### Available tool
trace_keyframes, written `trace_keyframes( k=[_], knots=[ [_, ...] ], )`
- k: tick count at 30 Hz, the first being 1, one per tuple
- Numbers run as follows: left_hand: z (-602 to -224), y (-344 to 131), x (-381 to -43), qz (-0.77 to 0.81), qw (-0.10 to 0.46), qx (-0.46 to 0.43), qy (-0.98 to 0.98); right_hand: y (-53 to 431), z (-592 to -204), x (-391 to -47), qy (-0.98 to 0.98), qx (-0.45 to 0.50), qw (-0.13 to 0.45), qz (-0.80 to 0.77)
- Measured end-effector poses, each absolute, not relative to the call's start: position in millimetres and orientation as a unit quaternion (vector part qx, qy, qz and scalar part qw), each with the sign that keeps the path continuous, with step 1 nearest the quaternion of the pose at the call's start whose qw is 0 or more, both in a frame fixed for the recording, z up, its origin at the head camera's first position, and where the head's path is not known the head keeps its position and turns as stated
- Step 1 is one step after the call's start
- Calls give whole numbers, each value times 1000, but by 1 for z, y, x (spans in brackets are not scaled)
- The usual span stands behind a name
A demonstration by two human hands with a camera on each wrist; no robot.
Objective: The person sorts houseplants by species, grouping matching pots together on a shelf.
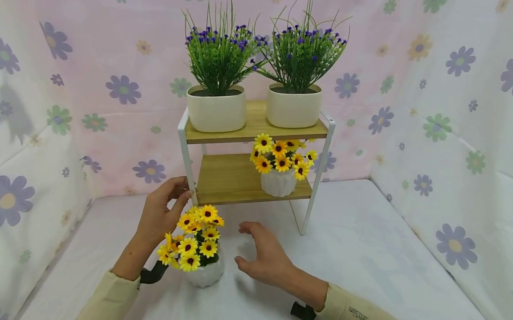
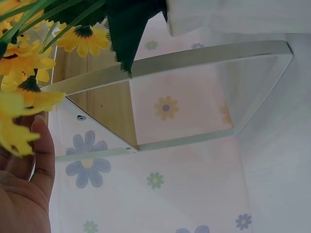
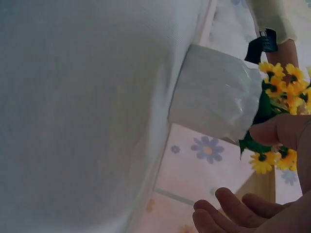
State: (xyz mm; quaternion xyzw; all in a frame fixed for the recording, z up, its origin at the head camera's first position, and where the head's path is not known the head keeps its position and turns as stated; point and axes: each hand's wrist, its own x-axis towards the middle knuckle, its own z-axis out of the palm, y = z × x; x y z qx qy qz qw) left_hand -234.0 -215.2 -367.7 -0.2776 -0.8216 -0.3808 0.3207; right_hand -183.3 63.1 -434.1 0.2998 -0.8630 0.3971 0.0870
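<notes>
A two-tier wooden shelf (image 1: 222, 178) with a white metal frame stands on the white cloth. At its left side my left hand (image 1: 163, 208) grips the front post, thumb in front and fingertips passing behind it. In front of that hand, an artificial sunflower plant (image 1: 200, 240) sits upright on the cloth in a white pot (image 1: 206, 274). My right hand (image 1: 266, 256) hovers to the right of this pot, thumb and fingers spread, holding nothing. The right wrist view has the same pot (image 3: 214, 92) sideways beyond the right thumb. Yellow petals partly cover the left hand in its wrist view.
A second potted sunflower plant (image 1: 279, 180) stands on the right of the lower tier. On the upper tier are two cream pots, left (image 1: 216, 111) and right (image 1: 294, 107), with tall grass and purple flowers. Flower-printed cloth (image 1: 120, 138) hangs behind and on both sides.
</notes>
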Motion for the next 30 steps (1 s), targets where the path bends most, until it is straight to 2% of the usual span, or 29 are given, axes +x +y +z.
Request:
trace_keyframes(
  k=[6, 16, 21, 30],
  knots=[
    [-368, -215, -235, -378, 323, -277, -822, 44, -440, -186, -876, 297, 6, 380],
    [-368, -214, -233, -377, 322, -272, -825, 16, -445, -195, -862, 306, -57, 400],
    [-369, -215, -234, -382, 323, -277, -821, 4, -448, -199, -839, 316, -73, 436],
    [-369, -216, -235, -376, 329, -282, -819, -7, -449, -199, -816, 340, -66, 462]
  ],
)
